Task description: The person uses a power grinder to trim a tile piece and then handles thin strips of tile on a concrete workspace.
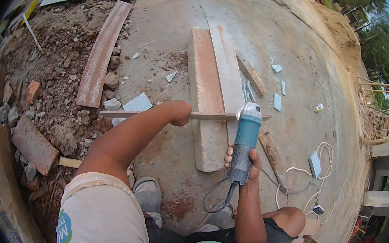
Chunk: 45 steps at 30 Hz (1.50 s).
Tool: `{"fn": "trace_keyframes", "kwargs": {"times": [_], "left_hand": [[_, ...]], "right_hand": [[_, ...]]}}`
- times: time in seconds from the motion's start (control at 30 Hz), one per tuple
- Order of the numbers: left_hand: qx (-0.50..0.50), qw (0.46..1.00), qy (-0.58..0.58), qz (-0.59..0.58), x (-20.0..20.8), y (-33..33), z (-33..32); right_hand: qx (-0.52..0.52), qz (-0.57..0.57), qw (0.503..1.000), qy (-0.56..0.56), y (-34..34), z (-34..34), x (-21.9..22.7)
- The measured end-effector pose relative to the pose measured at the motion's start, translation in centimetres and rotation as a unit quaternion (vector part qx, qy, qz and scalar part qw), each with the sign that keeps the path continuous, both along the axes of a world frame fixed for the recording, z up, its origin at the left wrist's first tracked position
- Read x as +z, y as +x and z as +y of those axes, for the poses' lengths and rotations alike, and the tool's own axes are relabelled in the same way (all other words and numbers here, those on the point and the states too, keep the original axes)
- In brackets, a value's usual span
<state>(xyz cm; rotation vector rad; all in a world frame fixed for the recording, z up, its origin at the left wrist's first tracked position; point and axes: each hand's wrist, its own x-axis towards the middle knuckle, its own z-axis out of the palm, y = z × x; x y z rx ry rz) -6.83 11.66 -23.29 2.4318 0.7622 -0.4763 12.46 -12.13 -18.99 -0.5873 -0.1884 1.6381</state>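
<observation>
My right hand [244, 164] is wrapped round the body of a teal and dark grey angle grinder [247, 134]. Its disc guard and head [250, 109] are at the right part of a long, thin brown-grey strip [211, 116]; whether the disc touches it, I cannot tell. My left hand [181, 112] is closed on that strip, left of the block. The strip lies crosswise over a long block [203, 72] with a reddish top and over a pale grey plank [226, 64] running along the block's right side.
Light-blue tile offcuts [277, 101] are scattered on the concrete floor [153, 24]. Wood pieces [272, 155] lie right of the block. A white cable [327, 153] coils at the right. Rubble [64, 50] and a reddish plank [104, 55] are at the left. My shoe [147, 195] is near the block.
</observation>
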Motion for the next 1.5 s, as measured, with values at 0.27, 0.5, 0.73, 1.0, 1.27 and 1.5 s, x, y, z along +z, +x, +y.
{"fn": "trace_keyframes", "kwargs": {"times": [0.27,0.5,0.73,1.0,1.27,1.5], "left_hand": [[-0.004,1.0,0.0,-0.008,-0.8,0.1,0.2],[-0.007,1.0,-0.004,-0.011,-0.3,0.1,0.2],[-0.004,1.0,-0.007,-0.023,-1.1,-0.1,0.5],[-0.013,0.999,0.001,-0.031,-2.0,-0.3,0.6],[-0.011,0.999,-0.002,-0.04,-1.7,-1.2,0.7],[-0.007,0.999,0.0,-0.036,-1.6,-2.5,0.8]], "right_hand": [[-0.026,-0.011,1.0,0.001,1.7,-0.4,-0.1],[-0.043,-0.029,0.999,0.006,2.8,-0.4,0.0],[-0.067,-0.049,0.997,0.005,4.2,-0.6,-0.2],[-0.086,-0.063,0.994,0.007,5.5,-0.7,0.3],[-0.099,-0.051,0.994,0.011,6.4,-0.8,-0.1],[-0.119,-0.042,0.992,0.014,7.0,-1.2,0.1]]}}
